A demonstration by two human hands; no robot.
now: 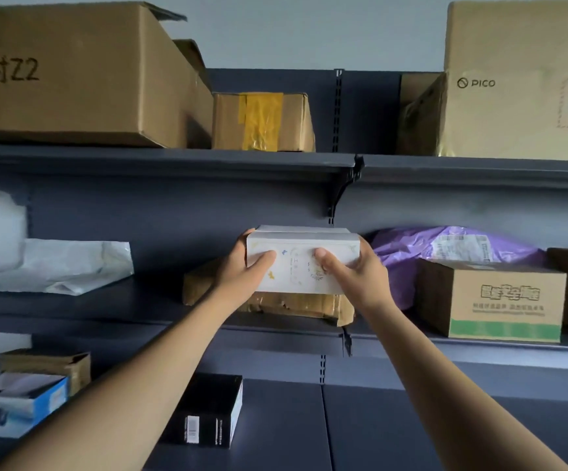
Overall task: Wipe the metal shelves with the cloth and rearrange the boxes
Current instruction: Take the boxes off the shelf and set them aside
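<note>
Both hands hold a white box [301, 256] with small printed designs over the middle shelf [160, 300]. My left hand [242, 270] grips its left end, thumb on the front face. My right hand [357, 270] grips its right end the same way. The white box sits on or just above a flat brown taped parcel [286, 305] lying on that shelf; contact cannot be told. No cloth is in view.
Top shelf [174, 161]: a large cardboard box [72, 76], a yellow-taped box [262, 122], a PICO box [520, 83]. Middle shelf: white bags [55, 263], purple bag [445, 249], green-striped box [493, 300]. Bottom: black box [208, 409], blue box [14, 402], small brown box [51, 367].
</note>
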